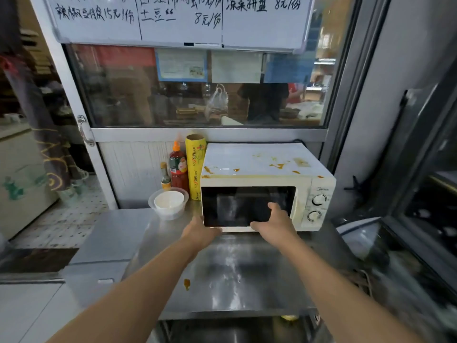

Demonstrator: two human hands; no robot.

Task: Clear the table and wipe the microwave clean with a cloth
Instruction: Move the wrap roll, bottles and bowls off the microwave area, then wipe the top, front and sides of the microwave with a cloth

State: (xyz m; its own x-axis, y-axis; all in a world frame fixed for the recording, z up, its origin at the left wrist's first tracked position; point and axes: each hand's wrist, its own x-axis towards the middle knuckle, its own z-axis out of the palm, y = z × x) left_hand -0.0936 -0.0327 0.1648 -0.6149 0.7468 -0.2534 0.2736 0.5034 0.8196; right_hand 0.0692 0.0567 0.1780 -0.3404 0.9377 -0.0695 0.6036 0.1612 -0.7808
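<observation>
A white microwave [257, 162] stands at the back of the steel table [235, 273], with orange sauce smeared over its top and front upper edge. Its dark door is closed. My left hand [200, 232] touches the door's bottom-left corner, its fingers lying along the lower frame. My right hand [274, 222] rests flat on the lower right of the door glass, thumb pointing up and fingers pointing left. A clear plastic tub with a white bowl [169, 201] inside sits left of the microwave. An orange sauce blob [187, 283] lies on the tabletop. I see no cloth.
Against the wall left of the microwave stand a yellow cling-film roll [195, 167], a red sauce bottle [178, 169] and a small brown bottle [165, 177]. A glass window and whiteboard menu rise behind. A dark glass-fronted cabinet [425, 194] crowds the right side.
</observation>
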